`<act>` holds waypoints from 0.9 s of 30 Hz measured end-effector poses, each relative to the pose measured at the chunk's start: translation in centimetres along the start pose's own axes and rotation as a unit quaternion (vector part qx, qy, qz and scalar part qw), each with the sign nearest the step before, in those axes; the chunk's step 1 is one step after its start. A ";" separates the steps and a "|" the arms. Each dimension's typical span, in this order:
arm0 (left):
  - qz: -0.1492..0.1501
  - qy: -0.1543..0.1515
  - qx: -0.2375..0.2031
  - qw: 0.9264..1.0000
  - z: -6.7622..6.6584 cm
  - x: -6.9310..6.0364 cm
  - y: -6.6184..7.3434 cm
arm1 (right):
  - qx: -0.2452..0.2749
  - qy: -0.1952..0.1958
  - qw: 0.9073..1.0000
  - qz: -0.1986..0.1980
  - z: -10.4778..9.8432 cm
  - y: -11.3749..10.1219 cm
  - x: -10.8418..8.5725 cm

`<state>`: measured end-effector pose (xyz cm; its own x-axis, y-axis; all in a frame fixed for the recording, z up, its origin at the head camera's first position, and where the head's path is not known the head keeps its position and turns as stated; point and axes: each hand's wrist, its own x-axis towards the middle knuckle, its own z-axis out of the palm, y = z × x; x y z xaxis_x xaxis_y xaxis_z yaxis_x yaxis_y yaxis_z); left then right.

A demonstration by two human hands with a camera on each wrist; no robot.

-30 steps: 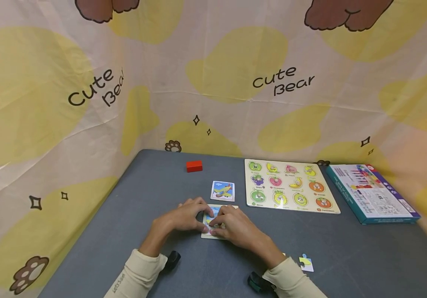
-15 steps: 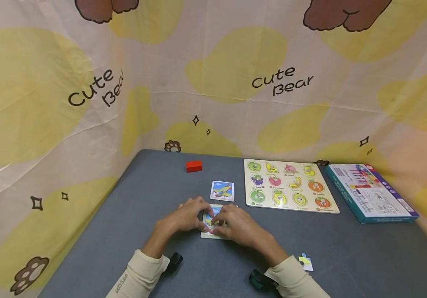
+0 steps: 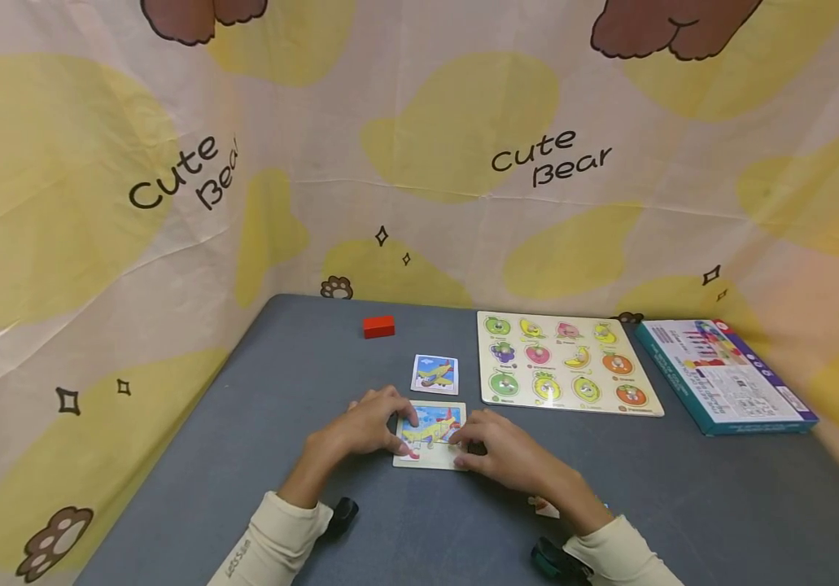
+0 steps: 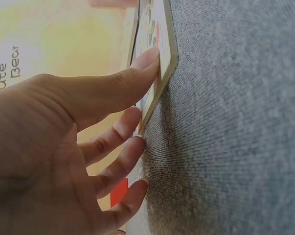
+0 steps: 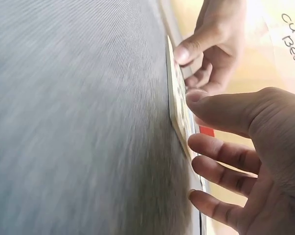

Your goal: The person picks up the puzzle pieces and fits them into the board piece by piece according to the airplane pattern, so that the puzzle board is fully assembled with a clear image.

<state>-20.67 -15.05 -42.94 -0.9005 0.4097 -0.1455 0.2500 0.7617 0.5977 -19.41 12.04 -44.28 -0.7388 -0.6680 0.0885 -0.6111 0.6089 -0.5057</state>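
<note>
A small jigsaw board (image 3: pixel 439 458) lies on the table, its upper part filled by pieces showing a yellow airplane (image 3: pixel 430 429); its lower right is bare. At the board's left side rests my left hand (image 3: pixel 366 425), thumb pressing on its face and fingertips by its edge, as the left wrist view also shows. My right hand (image 3: pixel 504 452) is at the board's right edge with thumb and fingers apart and nothing between them. Behind the board lies a matching airplane picture card (image 3: pixel 434 374). A loose puzzle piece (image 3: pixel 544 507) is partly hidden under my right forearm.
A red block (image 3: pixel 378 327) stands at the back left. A fruit puzzle board (image 3: pixel 561 391) lies at the back right, with a flat teal-edged box (image 3: pixel 730 378) beside it. A printed cloth (image 3: pixel 419 163) hangs behind the table.
My right hand has moved right, off the middle of the board to its right edge, uncovering the airplane pieces. My left hand stays put. The right forearm now covers the far-right loose piece.
</note>
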 end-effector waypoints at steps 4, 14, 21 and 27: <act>-0.005 0.002 0.001 1.000 0.0 0.1 -0.1 | 0.000 0.000 1.000 0.014 -0.6 0.8 -1.6; -0.008 0.003 -0.005 1.000 -0.1 0.0 -0.2 | 0.006 -0.010 0.999 0.047 -2.1 2.3 -5.6; -0.011 -0.001 -0.004 1.000 -0.1 0.2 -0.2 | 0.012 -0.005 0.999 0.049 -2.8 3.3 -7.9; -0.008 -0.004 -0.003 1.000 -0.1 0.2 -0.2 | 0.027 -0.016 0.997 0.067 -3.4 3.7 -9.6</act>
<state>-20.96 -15.15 -43.03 -0.9018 0.4008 -0.1618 0.2324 0.7653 0.6003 -15.61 22.17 -44.07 -0.8033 -0.5955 -0.0101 -0.4905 0.6710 -0.5560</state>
